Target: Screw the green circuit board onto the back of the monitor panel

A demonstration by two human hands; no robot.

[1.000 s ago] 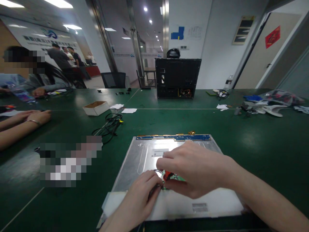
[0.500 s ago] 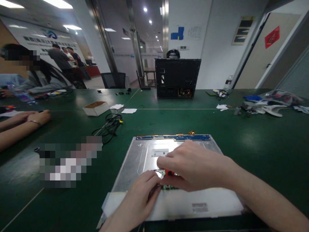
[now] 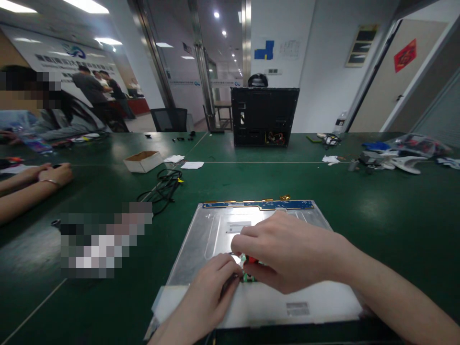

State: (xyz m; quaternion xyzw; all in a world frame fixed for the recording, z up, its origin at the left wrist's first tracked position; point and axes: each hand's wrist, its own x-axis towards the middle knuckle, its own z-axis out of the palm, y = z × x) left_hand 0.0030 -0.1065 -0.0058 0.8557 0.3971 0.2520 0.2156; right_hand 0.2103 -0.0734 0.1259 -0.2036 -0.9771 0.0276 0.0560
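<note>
A display panel [image 3: 190, 244] with a silvery metal back lies on the table in front of me, a blue circuit strip [image 3: 280, 205] along its far edge. A small green circuit board [image 3: 248, 277] shows between my hands, mostly covered by them. My right hand [image 3: 287, 247] is closed over the board around a red-and-black screwdriver [image 3: 252, 259]; only part of its handle shows. From the left, my left hand [image 3: 212, 280] has its fingers pressed together at the board's edge, and what they pinch is hidden. A white sheet [image 3: 269, 302] covers the panel's near side.
Beyond the panel stands a black monitor housing [image 3: 264, 115]. Black cables [image 3: 163, 187] and an open white box [image 3: 143, 162] lie to the left. Another person's hands [image 3: 59, 175] rest at the far left. Plastic bags and parts [image 3: 391, 158] lie at right.
My right hand has shifted slightly left and tilted, showing more of the green board. My left fingertips have moved slightly right. The other person's hands have moved slightly left.
</note>
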